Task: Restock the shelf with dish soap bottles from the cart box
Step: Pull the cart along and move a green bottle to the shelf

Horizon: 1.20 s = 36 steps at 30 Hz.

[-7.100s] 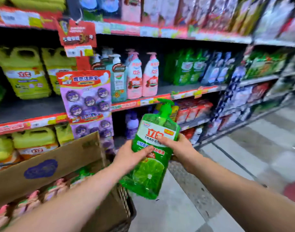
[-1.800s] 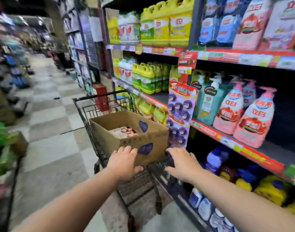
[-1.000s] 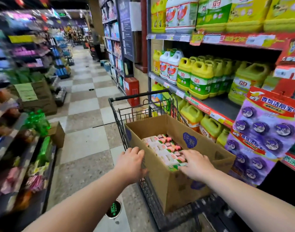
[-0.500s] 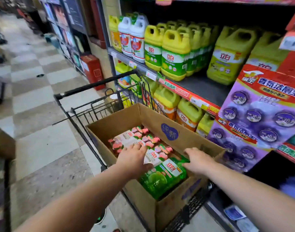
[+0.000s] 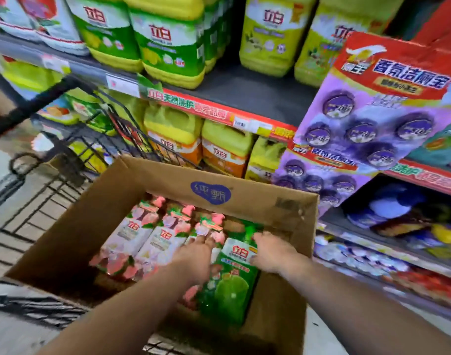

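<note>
Inside the cart box, a green bottle lies between left hand and right hand, both seemingly slack-fingered.

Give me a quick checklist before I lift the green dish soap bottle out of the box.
1. Green bottle accessible: ok, lying label up at the right end of the cardboard box.
2. Left hand on it: cannot tell, it overlaps the neighbouring pink bottles.
3. Right hand on it: ok, touching its upper right edge; grip cannot tell.
4. Pump free of the box wall: cannot tell, partly hidden by the right hand.
5. Box seated in cart: ok.
</note>
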Motion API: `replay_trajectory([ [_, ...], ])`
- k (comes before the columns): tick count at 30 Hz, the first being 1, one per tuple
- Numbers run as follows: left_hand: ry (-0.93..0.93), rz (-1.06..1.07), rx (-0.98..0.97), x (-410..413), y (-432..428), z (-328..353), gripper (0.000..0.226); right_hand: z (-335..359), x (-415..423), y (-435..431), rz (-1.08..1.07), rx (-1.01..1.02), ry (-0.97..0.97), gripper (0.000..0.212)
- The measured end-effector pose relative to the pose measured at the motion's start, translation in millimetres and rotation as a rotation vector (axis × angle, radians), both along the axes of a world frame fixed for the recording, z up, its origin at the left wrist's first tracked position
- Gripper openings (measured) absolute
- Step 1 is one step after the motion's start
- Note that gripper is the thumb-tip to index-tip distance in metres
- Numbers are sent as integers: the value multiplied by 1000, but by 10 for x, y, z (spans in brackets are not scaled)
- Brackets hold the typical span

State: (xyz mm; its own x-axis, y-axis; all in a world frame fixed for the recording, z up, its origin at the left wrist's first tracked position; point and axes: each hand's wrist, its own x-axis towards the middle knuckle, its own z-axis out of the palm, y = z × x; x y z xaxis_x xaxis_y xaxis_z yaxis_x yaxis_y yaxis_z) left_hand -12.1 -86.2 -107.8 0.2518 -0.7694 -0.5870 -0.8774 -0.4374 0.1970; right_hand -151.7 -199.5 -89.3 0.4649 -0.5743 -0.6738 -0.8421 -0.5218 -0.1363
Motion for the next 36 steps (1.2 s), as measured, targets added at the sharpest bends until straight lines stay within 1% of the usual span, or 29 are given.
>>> replay_trajectory([
  [3, 77, -4, 20, 149, -32, -220, 69, -266, 132, 73, -153, 39, 39, 60],
  [6, 123, -63, 45, 180, -46, -413, 69, -513, 190, 185, -376, 59, 43, 65],
  [9, 173, -107, 70, 190, -87, -582, 70, -750, 214, 264, -601, 90, 25, 75],
  [11, 189, -130, 84, 190, -121, -673, 69, -871, 207, 281, -749, 119, -21, 78],
  [13, 198, -143, 96, 189, -149, -764, 70, -976, 196, 287, -944, 151, -118, 77],
  [15, 228, -138, 90, 188, -159, -844, 71, -1050, 197, 293, -1140, 170, -222, 84],
  [17, 256, -132, 80, 189, -163, -920, 73, -1124, 200, 289, -1301, 203, -275, 91],
  [19, 256, -149, 70, 206, -159, -981, 79, -1174, 205, 289, -1413, 250, -319, 81],
  [21, 258, -167, 64, 231, -152, -1019, 83, -1200, 191, 274, -1468, 299, -333, 66],
  [23, 271, -181, 65, 254, -147, -1039, 85, -1201, 162, 242, -1530, 388, -375, 43],
  [24, 277, -187, 63, 261, -145, -1042, 86, -1194, 148, 224, -1548, 432, -393, 35],
  [25, 279, -190, 61, 266, -142, -1039, 87, -1177, 138, 208, -1558, 462, -405, 33],
  [27, 283, -194, 58, 269, -142, -1033, 89, -1155, 122, 195, -1560, 497, -398, 31],
  [31, 295, -201, 64, 269, -136, -1010, 89, -1126, 144, 227, -1544, 515, -387, 49],
  [33, 299, -208, 70, 264, -126, -994, 87, -1111, 156, 261, -1555, 515, -395, 54],
  [36, 323, -194, 74, 251, -108, -977, 82, -1051, 174, 309, -1538, 490, -390, 54],
])
